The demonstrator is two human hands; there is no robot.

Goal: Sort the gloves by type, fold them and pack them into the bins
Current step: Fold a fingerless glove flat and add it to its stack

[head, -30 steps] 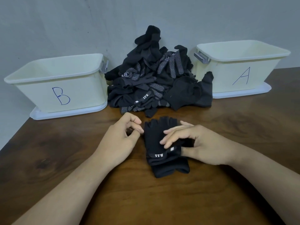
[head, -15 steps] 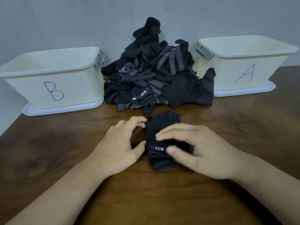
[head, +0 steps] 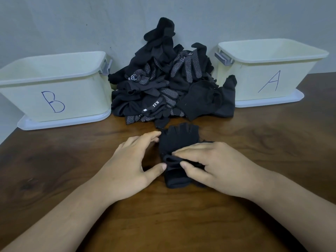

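A black fingerless glove [head: 179, 140] lies flat on the wooden table in front of me, short finger ends pointing away. My right hand [head: 216, 166] lies over its right half, thumb and fingers pinching the cuff fabric near the middle. My left hand [head: 131, 164] rests at the glove's left edge, thumb and fingertips touching it. Behind, a pile of black gloves [head: 169, 84] leans against the wall, some with white dots. A cream bin marked B [head: 54, 86] stands to the pile's left and a cream bin marked A [head: 269, 70] to its right.
Each bin sits on a white lid used as a tray. The grey wall [head: 72, 20] closes off the back. The table's left edge [head: 7, 139] runs diagonally near bin B. Brown tabletop [head: 181, 224] shows between my forearms.
My right hand's fingers have closed on the glove's cuff, bunching the fabric and hiding its white label. My left thumb has moved in against the glove's left edge. The camera view has shifted slightly.
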